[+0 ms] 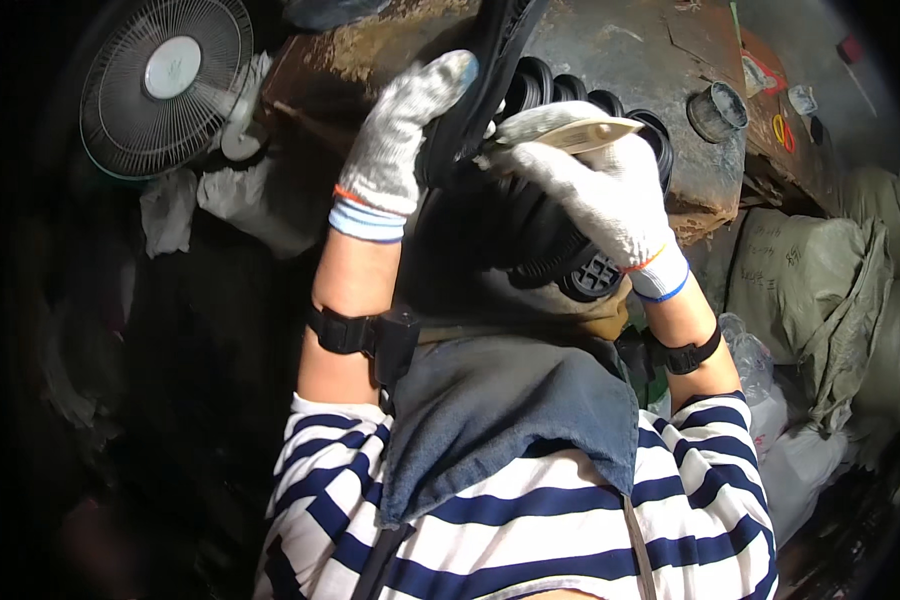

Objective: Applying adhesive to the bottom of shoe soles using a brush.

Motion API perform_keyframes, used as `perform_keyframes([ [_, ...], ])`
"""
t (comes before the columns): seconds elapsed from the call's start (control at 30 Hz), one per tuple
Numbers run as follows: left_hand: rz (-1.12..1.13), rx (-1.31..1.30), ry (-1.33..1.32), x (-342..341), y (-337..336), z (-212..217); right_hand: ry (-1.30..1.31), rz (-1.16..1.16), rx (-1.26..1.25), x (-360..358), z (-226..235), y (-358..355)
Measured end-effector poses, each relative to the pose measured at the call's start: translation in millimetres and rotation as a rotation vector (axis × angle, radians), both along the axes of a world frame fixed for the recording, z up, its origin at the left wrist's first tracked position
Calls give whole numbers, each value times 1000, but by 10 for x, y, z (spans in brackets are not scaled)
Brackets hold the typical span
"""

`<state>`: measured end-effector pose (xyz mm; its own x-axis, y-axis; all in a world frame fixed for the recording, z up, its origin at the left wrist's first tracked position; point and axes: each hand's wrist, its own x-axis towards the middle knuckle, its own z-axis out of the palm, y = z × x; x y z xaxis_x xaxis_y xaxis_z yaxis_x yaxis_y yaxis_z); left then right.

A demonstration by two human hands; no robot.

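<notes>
My left hand (pixel 395 140), in a white knit glove, is closed on a long black rubber piece (pixel 490 70) that rises toward the top edge. In my right hand (pixel 615 195), gloved too, is a tool with a flat beige handle (pixel 585 135) that has a hole near its end. Its working end points left, close to the rubber piece, and is too small to make out. Below and behind my right hand lie several black ribbed rubber parts (pixel 532 235). One of them shows a grid-patterned end (pixel 592 277).
A worn metal-topped bench (pixel 620 60) stands ahead, with a small grey can (pixel 717 112) at its right. Yellow-handled scissors (pixel 782 132) hang farther right. A fan (pixel 170 110) stands at the left, and green-grey sacks (pixel 795 280) are stacked at the right. A dark blue apron (pixel 515 410) covers my lap.
</notes>
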<state>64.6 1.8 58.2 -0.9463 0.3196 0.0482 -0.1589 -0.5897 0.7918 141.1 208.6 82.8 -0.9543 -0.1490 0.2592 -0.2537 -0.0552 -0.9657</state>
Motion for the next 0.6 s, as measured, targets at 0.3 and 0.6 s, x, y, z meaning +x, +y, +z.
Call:
perform_keyframes([
  [0.3, 551, -886, 1341, 408, 470, -347, 147, -460, 456, -274, -83, 860],
  [0.6, -210, 227, -439, 1610, -967, -557, 207, -421, 400, -704, -236, -40],
])
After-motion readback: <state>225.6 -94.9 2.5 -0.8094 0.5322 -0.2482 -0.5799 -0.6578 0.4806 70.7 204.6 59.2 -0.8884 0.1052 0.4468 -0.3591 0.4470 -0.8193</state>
